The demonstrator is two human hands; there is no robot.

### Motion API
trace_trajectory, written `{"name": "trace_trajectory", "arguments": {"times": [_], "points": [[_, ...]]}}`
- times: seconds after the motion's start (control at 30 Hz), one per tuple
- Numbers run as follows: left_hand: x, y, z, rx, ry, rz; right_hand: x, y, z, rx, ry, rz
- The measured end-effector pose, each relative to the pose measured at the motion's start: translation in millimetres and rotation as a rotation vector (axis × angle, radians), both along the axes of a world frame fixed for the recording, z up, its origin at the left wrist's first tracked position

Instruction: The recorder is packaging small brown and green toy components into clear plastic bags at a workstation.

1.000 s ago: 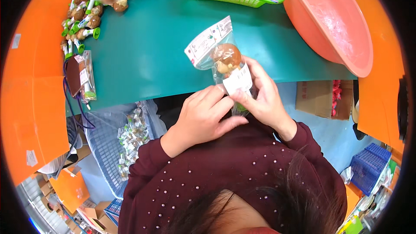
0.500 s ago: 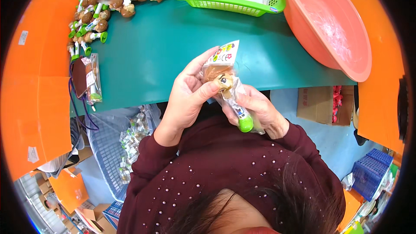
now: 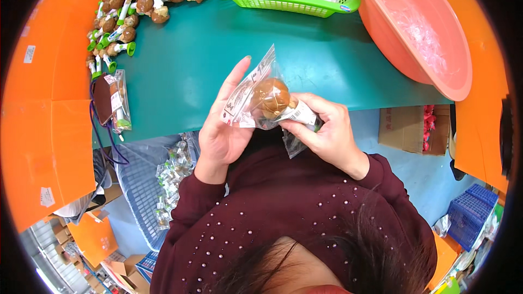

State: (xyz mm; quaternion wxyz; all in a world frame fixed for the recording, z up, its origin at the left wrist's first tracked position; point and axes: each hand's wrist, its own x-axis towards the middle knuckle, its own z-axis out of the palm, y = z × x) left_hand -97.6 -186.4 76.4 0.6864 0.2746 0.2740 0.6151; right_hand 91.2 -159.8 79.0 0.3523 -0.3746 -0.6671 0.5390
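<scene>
Cellophane like this clear bag point(image 3: 256, 100) is probably slippery, crinkly and very light, so the firm toy inside is the safer place to grip than the loose film. Inside sits a mushroom-headed pen point(image 3: 271, 98), glossy brown cap and pale stem, with a printed card header at the bag's top. It is held above the near edge of the teal worktop point(image 3: 180, 71). The left hand point(image 3: 223, 125) lies mostly open, fingers extended behind the header. The right hand point(image 3: 324, 128) is curled, pinching the bag's lower end.
</scene>
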Motion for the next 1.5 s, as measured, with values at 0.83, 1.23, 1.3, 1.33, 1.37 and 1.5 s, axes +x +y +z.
{"name": "trace_trajectory", "arguments": {"times": [0.83, 1.23, 1.3, 1.33, 1.37, 1.5], "points": [[-7, -10, -20, 0.004, 0.013, 0.212, 16, 11, -4, 0.141, 0.170, -0.157], [-16, -21, -41, 0.074, -0.109, 0.276, 9, 14, -15, -0.382, 0.301, 0.016], [-20, -24, -40, 0.052, -0.164, 0.288, 3, 12, -15, -0.394, 0.295, 0.038], [-24, -26, -40, 0.058, -0.162, 0.295, -3, 10, -14, -0.453, 0.338, 0.020], [-28, -29, -40, 0.073, -0.132, 0.309, -8, 8, -13, -0.511, 0.380, 0.002], [-46, -39, -39, 0.157, -0.090, 0.311, -18, 5, -12, -0.648, 0.463, 0.082]]}}
